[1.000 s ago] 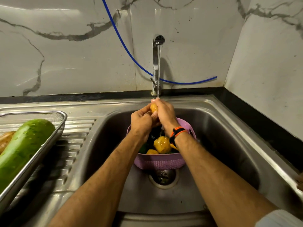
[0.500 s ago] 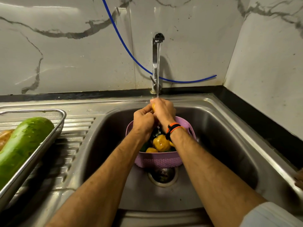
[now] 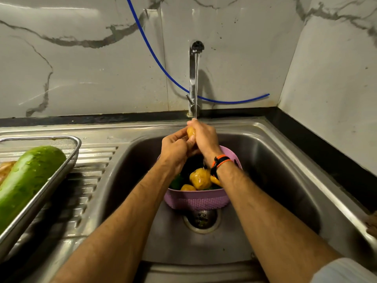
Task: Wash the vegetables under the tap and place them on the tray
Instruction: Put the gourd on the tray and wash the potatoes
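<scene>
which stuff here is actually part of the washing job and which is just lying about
Job: yellow vegetable gripped by left hand and right hand, tap, purple basket of vegetables, tray, green gourd.

Lying about: blue hose, drain.

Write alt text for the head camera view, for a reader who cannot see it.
Both hands, the left hand and right hand, hold a small yellow vegetable under a running tap, above a purple basket of vegetables in a steel sink. On the left, a large green gourd lies in a metal tray.
</scene>
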The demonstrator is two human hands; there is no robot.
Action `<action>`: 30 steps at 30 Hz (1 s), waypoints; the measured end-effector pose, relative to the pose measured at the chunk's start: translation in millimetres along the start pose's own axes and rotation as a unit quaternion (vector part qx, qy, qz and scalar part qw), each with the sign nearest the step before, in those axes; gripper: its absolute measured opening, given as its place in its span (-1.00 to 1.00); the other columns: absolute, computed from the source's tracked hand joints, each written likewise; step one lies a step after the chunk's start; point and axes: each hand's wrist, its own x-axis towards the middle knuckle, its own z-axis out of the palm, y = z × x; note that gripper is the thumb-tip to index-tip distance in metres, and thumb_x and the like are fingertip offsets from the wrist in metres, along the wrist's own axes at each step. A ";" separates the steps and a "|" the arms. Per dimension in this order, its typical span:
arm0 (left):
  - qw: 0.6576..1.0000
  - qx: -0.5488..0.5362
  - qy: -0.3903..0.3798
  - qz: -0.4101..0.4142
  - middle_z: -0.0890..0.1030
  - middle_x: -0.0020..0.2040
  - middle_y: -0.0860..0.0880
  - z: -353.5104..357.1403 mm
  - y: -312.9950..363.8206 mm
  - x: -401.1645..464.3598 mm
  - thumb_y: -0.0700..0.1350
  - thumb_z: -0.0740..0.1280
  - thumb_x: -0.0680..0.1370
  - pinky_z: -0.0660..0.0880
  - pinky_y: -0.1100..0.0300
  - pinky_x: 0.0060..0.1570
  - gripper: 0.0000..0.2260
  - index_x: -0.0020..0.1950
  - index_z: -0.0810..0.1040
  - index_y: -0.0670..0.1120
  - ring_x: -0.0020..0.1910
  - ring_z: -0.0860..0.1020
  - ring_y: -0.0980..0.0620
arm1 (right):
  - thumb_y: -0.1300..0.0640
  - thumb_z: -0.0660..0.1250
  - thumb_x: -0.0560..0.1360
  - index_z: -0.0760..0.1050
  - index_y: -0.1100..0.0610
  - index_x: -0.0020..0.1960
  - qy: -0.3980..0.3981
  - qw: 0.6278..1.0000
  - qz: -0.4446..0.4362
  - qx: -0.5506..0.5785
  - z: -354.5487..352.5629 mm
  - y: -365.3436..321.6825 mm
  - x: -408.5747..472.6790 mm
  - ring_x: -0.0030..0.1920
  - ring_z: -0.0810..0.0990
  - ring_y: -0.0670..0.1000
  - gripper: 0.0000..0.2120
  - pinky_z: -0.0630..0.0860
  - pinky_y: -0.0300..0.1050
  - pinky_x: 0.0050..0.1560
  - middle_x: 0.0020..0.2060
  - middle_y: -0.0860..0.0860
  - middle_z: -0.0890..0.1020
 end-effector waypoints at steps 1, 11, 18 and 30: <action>1.000 0.002 0.024 0.011 0.67 -0.06 -0.14 1.7 -1.1 0.8 -0.41 0.20 0.61 0.66 0.14 -0.15 -0.73 0.08 0.62 -0.14 -0.05 0.66 -0.05 | -0.04 0.27 0.58 0.62 0.08 0.12 0.001 0.999 -0.029 -0.021 5.0 2.9 -1.0 0.03 0.58 0.04 -0.74 0.54 0.01 0.12 -0.02 0.05 0.65; 0.998 0.030 -0.048 -0.026 0.62 0.15 -0.21 -5.1 -0.5 3.6 -0.39 0.20 0.62 0.67 -0.01 -0.06 -0.66 0.37 0.51 -0.20 0.08 0.64 -0.11 | 0.03 0.40 0.45 0.67 0.20 0.00 -0.007 0.998 0.056 0.039 -11.1 -3.6 6.6 -0.13 0.61 0.05 -0.74 0.58 0.01 0.00 -0.18 0.07 0.65; 0.996 0.079 0.033 0.027 0.68 0.07 -0.18 -0.5 -9.6 10.0 -0.28 0.36 0.58 0.65 -0.02 0.01 -0.73 0.29 0.58 -0.19 0.03 0.68 -0.10 | -0.12 0.16 0.63 0.53 0.34 0.16 -0.039 0.999 0.009 -0.012 -9.1 3.1 3.5 0.06 0.58 0.14 -0.50 0.49 0.17 0.24 -0.11 0.11 0.61; 0.998 0.031 0.045 -0.009 0.64 0.06 -0.19 -3.8 -3.7 10.6 -0.21 0.15 0.69 0.67 0.03 -0.10 -0.78 0.21 0.54 -0.22 0.01 0.66 -0.10 | 0.17 0.43 0.42 0.53 0.03 0.30 -0.071 0.993 -0.079 -0.056 -25.2 16.2 4.1 0.21 0.55 0.00 -0.55 0.59 0.05 0.17 0.19 -0.02 0.60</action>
